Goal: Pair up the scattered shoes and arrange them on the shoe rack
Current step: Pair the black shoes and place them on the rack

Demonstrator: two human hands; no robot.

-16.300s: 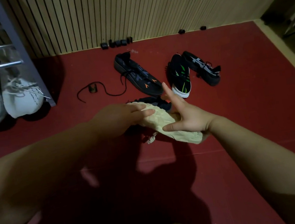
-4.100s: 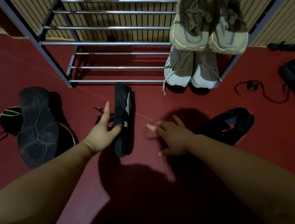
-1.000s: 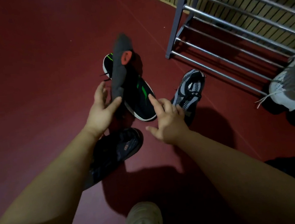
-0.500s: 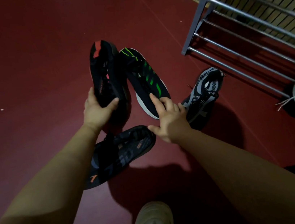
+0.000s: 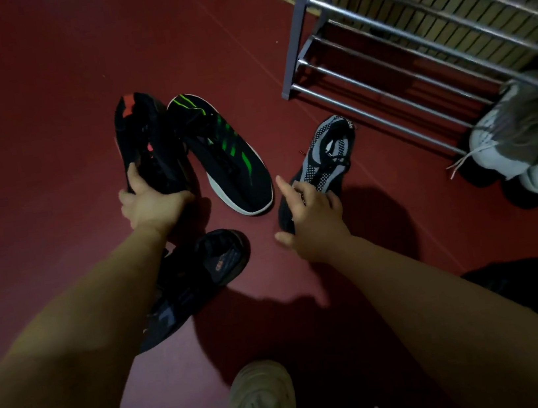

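Shoes: four loose ones on the red floor point(image 5: 21, 100) ahead of me, left of the shoe rack point(image 5: 382, 84). Left hand point(image 5: 150, 208) grasps the black shoe with red accents point(image 5: 145, 145) by one end, tilted up off the floor, sole away from me; I judge it raised so its markings can be checked against the dark shoe with an orange tag point(image 5: 202, 279) lying under my forearm, its likely mate. Right hand point(image 5: 315, 221) hangs released, forefinger out, holding nothing, over the near end of the grey patterned shoe point(image 5: 323, 158); contact cannot be confirmed. The black shoe with green stripes point(image 5: 222, 151) lies flat between the two hands; its mate is not in view. Pale shoes point(image 5: 512, 149) already sit paired at the rack's right end. Rest of the lower rails bare.
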